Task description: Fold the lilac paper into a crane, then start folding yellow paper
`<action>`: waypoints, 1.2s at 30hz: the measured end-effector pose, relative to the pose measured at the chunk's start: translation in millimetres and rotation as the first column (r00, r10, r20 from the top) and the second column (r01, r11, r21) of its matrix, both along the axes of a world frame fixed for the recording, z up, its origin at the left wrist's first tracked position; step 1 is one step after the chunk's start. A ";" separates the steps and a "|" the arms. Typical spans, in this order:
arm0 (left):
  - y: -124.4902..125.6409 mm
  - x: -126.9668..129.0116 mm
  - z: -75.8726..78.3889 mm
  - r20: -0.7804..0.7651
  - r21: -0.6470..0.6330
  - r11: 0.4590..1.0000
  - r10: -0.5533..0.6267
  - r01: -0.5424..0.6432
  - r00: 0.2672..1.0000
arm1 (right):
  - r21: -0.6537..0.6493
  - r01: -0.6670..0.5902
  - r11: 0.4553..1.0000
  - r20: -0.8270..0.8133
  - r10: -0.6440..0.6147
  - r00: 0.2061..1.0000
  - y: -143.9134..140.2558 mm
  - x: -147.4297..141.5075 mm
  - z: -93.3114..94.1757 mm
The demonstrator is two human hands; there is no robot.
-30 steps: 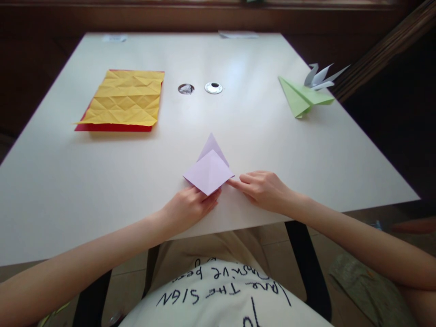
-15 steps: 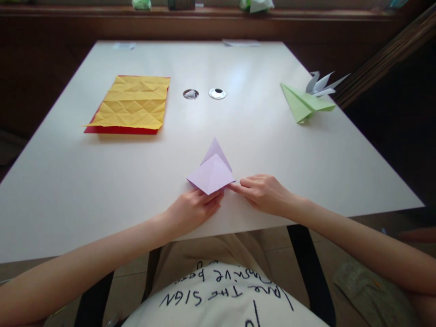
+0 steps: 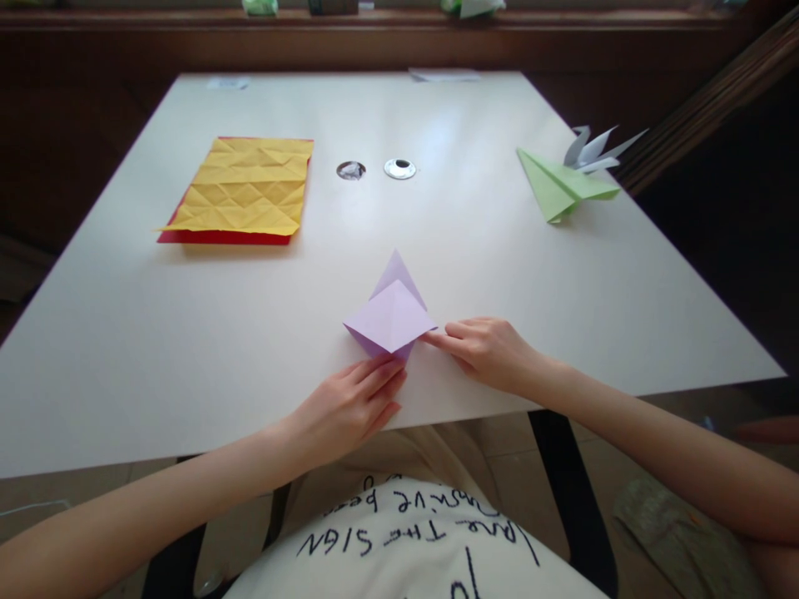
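Note:
A folded sheet of lilac origami paper lies on the table in front of me. Its far tip points away, and a raised diamond-shaped flap covers the middle. My left hand is open, its outstretched fingertips resting on the near point of the paper. At the paper's right corner is my right hand, closed with the index finger extended and its tip partly under the flap's edge. The thumb of this hand is mostly hidden.
On the left lie creased yellow paper and a red sheet beneath it. Two round table holes are at the centre. On the right are a green folded paper plane and a grey paper crane.
My left hand has drawn back toward me from under the flap, uncovering the near part of the lilac paper. My right hand stays at the right corner.

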State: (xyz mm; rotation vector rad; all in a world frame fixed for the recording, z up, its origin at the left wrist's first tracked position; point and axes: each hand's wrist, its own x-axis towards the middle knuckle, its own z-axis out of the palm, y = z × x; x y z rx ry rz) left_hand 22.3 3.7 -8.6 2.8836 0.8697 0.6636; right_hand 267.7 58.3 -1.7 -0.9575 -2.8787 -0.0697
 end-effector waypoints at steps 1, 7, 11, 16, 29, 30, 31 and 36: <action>-3.7 -1.8 1.0 0.008 -0.019 1.000 -0.004 0.004 1.000 | -0.003 0.003 1.000 0.003 -0.003 1.000 -0.3 -0.1 0.2; -3.3 -8.2 10.1 -0.021 -0.113 0.992 -0.050 0.047 0.999 | -0.056 0.015 0.998 0.023 -0.013 1.000 -0.4 -1.4 2.7; 17.0 -4.0 14.8 -0.047 -0.144 0.989 -0.037 0.030 0.998 | -0.118 0.002 0.993 0.014 -0.001 1.000 3.7 -1.7 3.8; 36.0 5.5 6.3 -0.132 -0.101 0.992 0.057 -0.071 0.990 | -0.201 -0.026 0.979 -0.026 0.021 0.999 10.7 1.0 5.0; 36.2 11.9 -5.7 -0.154 -0.016 0.998 0.065 -0.068 0.986 | -0.262 0.234 0.936 -0.355 -0.319 0.879 15.9 -26.1 -2.2; 36.2 12.0 -5.5 -0.165 0.003 0.998 0.060 -0.060 0.984 | -0.225 0.230 0.947 -0.361 -0.301 0.883 16.8 -27.7 -4.0; 36.2 12.2 -5.4 -0.172 0.021 0.998 0.057 -0.054 0.983 | -0.180 0.221 0.958 -0.371 -0.274 0.887 17.5 -28.5 -5.5; 36.5 12.8 -6.1 -0.183 0.043 0.997 0.064 -0.057 0.981 | 0.084 0.156 0.984 -0.401 -0.110 0.909 18.0 -26.6 -9.6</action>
